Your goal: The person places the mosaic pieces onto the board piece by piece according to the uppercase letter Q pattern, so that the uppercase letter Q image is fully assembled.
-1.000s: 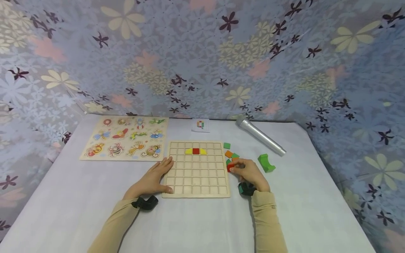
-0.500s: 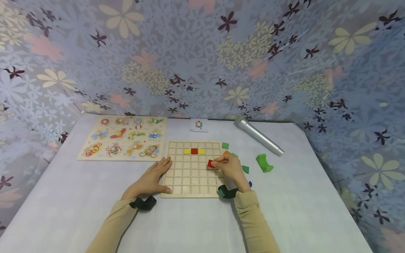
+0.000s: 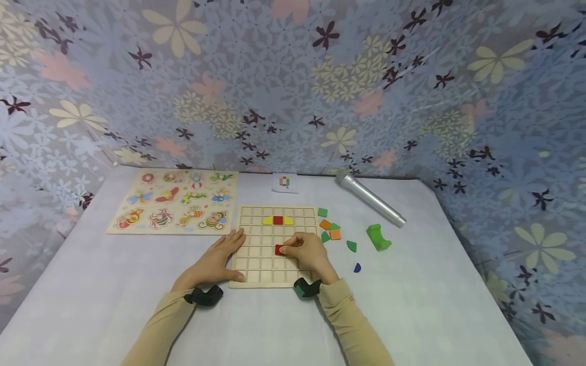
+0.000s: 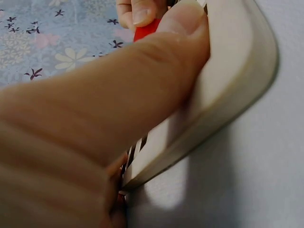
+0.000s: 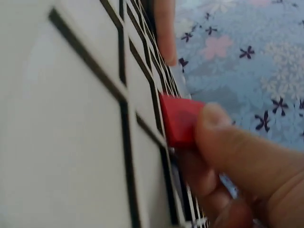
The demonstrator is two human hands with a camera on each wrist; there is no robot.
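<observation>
A wooden grid board (image 3: 254, 239) lies on the white cloth in front of me. In one of its upper rows a red square block (image 3: 277, 220) sits between two yellow blocks, a left one (image 3: 267, 220) and a right one (image 3: 288, 220). My right hand (image 3: 309, 251) pinches another red block (image 5: 182, 121) between thumb and fingers. In the right wrist view that block stands tilted against the grid, partly covered by the thumb. My left hand (image 3: 212, 262) rests on the board's left edge, fingers spread and thumb (image 4: 183, 33) on the lower corner.
Right of the board lie loose green and orange blocks (image 3: 335, 234), a green quarter-round (image 3: 351, 246) and a blue piece (image 3: 357, 267). Beyond them are a green arch (image 3: 378, 237) and a silver microphone (image 3: 372, 199). A pattern card (image 3: 284, 183) and an insect puzzle (image 3: 174, 201) lie behind.
My right hand has picked up the red block from the loose pieces and carried it left to the board's middle. The left hand has stayed on the board's edge.
</observation>
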